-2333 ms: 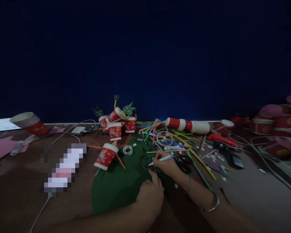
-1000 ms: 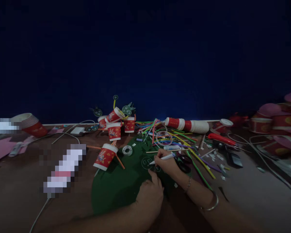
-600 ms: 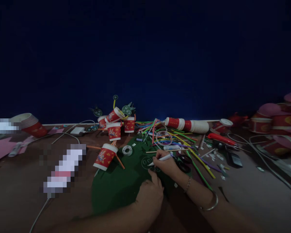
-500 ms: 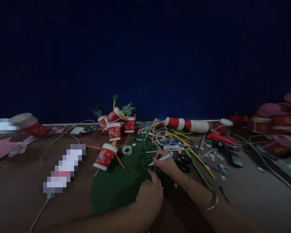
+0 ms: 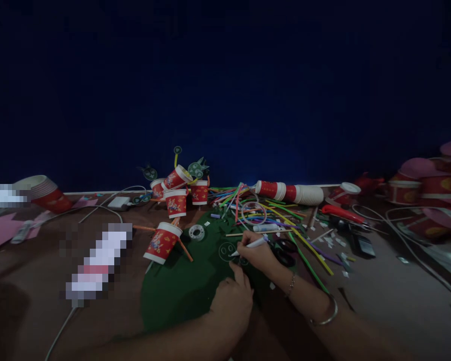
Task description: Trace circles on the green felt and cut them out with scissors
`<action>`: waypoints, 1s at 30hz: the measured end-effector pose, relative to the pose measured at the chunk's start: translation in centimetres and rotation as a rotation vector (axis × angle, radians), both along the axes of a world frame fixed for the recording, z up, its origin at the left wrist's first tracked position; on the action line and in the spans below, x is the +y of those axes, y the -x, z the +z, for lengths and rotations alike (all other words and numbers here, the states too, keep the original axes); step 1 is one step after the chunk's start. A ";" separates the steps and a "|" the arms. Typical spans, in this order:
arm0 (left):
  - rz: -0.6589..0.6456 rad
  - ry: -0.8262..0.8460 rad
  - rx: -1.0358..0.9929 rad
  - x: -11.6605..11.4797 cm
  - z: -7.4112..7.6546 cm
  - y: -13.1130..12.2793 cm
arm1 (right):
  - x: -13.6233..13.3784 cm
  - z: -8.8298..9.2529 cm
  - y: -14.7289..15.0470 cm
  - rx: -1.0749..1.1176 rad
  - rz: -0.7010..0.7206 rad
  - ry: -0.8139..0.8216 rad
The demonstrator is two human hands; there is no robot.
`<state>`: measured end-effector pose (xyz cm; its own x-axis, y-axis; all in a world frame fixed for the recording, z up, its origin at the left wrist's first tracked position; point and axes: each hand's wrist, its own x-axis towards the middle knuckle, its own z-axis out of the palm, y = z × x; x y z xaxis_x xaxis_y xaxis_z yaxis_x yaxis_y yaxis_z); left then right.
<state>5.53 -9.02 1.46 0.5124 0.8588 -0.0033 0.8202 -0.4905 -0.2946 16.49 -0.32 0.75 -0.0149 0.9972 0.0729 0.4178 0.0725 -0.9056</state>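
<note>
My right hand [image 5: 256, 253] grips a white marker pen [image 5: 257, 242], its tip down on a dark green sheet [image 5: 176, 291]. Beside the tip, a pale outline of a round face [image 5: 226, 252] with two oval eyes is drawn on the sheet; part of the drawing is hidden by my fingers. Just below, my left hand [image 5: 232, 303] rests on the same sheet with the index finger stretched out and the other fingers bent. Close to my right hand lie dark-handled scissors [image 5: 287, 252], a thin wooden stick [image 5: 244, 234] and another marker [image 5: 266, 227].
Red paper cups joined with straws [image 5: 164, 243] stand left of the sheet, near a tape roll [image 5: 197, 232]. Coloured straws [image 5: 281, 215] spread behind my hands. Stacked cups [image 5: 296, 194] lie at the back, a red-handled tool [image 5: 344, 214] to the right. Cables cross both sides.
The view has shifted very slightly. Both hands and the marker pen stay in nearly the same place on the green sheet.
</note>
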 end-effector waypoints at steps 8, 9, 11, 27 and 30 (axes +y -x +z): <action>-0.009 -0.018 -0.013 0.0 -0.3 0.0 | -0.1 0.0 -0.1 0.024 -0.022 0.014; -0.006 -0.017 -0.014 0.0 -0.3 0.0 | 0.0 0.0 -0.1 0.029 -0.022 0.011; -0.002 -0.010 -0.009 0.0 -0.2 0.0 | 0.0 0.0 -0.1 0.030 -0.032 0.000; 0.013 -0.011 -0.022 0.0 0.1 0.0 | 0.1 -0.3 -0.1 0.014 -0.030 -0.014; 0.000 -0.004 -0.010 0.0 0.2 0.0 | 0.1 -0.4 -0.1 0.033 -0.034 -0.010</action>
<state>5.56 -9.04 1.63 0.5125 0.8587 0.0055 0.8230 -0.4893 -0.2887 16.58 -0.23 0.33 0.0213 0.9963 0.0830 0.3902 0.0681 -0.9182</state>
